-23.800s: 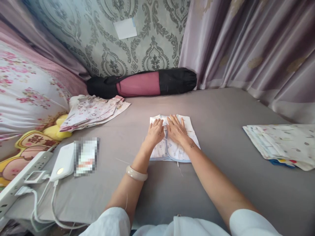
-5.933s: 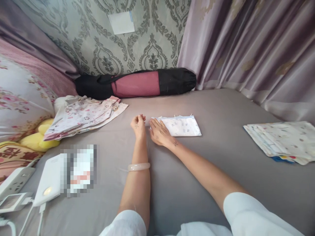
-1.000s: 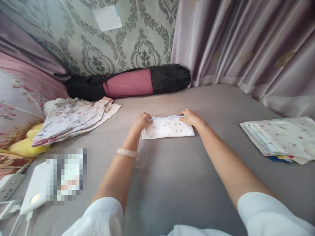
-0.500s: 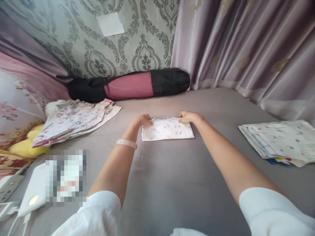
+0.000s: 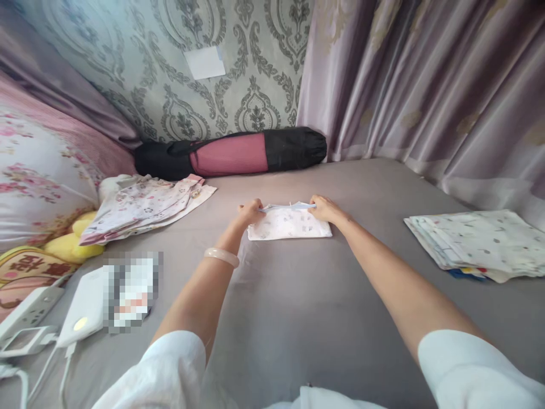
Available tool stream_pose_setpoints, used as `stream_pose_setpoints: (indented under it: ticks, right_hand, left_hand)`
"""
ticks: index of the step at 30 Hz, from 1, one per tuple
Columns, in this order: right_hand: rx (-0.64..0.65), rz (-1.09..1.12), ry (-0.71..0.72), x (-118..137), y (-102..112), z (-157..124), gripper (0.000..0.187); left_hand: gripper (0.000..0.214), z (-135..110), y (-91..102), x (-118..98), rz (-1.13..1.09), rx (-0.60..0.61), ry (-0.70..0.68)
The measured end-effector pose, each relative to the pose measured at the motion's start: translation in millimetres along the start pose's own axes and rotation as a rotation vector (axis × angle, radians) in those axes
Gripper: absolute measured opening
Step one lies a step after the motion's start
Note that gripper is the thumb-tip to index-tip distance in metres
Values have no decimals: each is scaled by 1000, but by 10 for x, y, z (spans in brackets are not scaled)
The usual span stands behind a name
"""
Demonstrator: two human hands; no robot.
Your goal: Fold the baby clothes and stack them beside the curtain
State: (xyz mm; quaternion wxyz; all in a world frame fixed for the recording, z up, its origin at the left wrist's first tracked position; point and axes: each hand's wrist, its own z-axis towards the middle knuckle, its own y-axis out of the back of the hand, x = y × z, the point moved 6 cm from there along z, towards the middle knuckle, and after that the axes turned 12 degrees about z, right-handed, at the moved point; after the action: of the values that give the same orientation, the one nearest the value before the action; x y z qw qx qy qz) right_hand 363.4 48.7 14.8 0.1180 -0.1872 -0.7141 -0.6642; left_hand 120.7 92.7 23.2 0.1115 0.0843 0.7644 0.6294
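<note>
The folded printed baby garment (image 5: 289, 225) lies flat in the middle of the grey-sheeted bed (image 5: 298, 307), with the left hand (image 5: 250, 211) and right hand (image 5: 323, 208) each holding one far corner, fingers pinched closed on its top edge.

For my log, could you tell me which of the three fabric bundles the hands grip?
The small folded garment mid-bed: it alone is pinched, by left hand and right hand.

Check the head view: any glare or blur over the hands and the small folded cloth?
Head view: soft, even light, no glare; the left hand and right hand, pinching the far edge of the folded cloth, look sharp. Head view, edges: wide-angle bending curves the curtain; a pixelated patch hides something at the left.
</note>
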Motion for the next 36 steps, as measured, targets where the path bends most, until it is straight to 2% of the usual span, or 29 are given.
stream_pose_setpoints:
  ticks: [4,11,14,17,19,21,25,32,36]
  right_hand:
    - [-91,121,49,-34,116,-78,23]
    - [-173,295,249,19,516,-173,23]
    - [-234,308,313,61,672,-245,24]
    - [-390,227,339,102,770,-364,24]
    - [-473,171,371,134,762,-457,25]
    - [-511,128,403,153,702,-547,25]
    - [-520,75,456,144,556,-740,24]
    - [-482,84,570,85,379,-1132,24]
    - [-433,76,627,24,209,-1295,29]
  left_hand:
    - [21,-107,162,48,-73,-79,-37]
    - [23,-289,573,76,-141,-235,-143]
    - [24,-367,723,31,-121,-356,-152]
    - [25,-442,783,-14,-85,-546,-131]
    - [25,-489,741,-40,-67,-649,-139]
    - [25,-533,644,-49,-47,-694,-155]
    - [24,-674,429,-29,-28,-691,-210]
    - [23,-1092,214,-19,-62,-675,-318]
    - [28,-1247,19,-12,-49,-631,-383]
